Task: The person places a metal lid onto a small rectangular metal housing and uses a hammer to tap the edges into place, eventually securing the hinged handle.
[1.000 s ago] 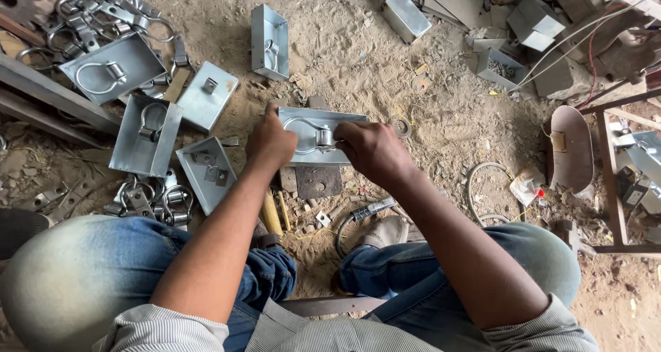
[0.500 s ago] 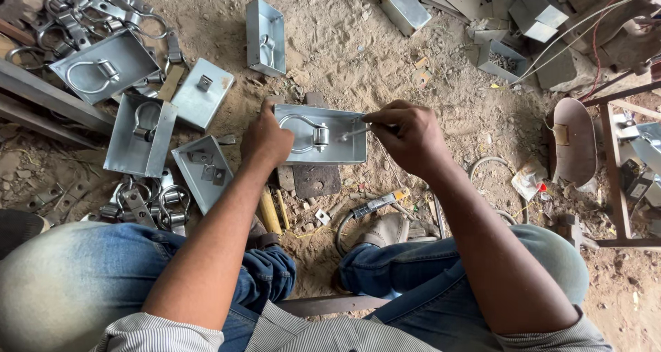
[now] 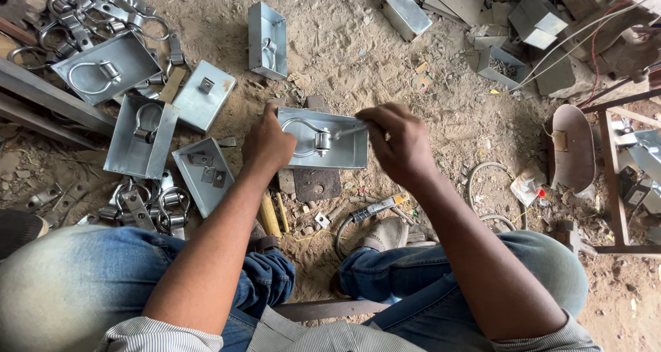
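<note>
I sit on sandy ground with a shallow grey metal tray (image 3: 348, 156) resting on a dark iron block (image 3: 317, 185) in front of my knees. A curved metal ring handle (image 3: 303, 133) sits inside the tray. My left hand (image 3: 267, 144) grips the tray's left end. My right hand (image 3: 394, 140) is at the tray's right side and pinches a thin metal pin (image 3: 350, 132) that points at the handle's bracket.
Similar metal trays lie to the left (image 3: 141, 139), (image 3: 204, 104), (image 3: 107, 66) and one stands on edge (image 3: 267, 39). Loose ring handles are piled at top left (image 3: 82, 11) and by my left knee (image 3: 148, 207). A wooden-handled tool (image 3: 268, 214) lies below. Scrap boxes (image 3: 406, 11) fill the top right.
My right hand has pulled back from the middle of the tray to its right side and now holds the pin out toward the handle. The left hand has stayed on the tray.
</note>
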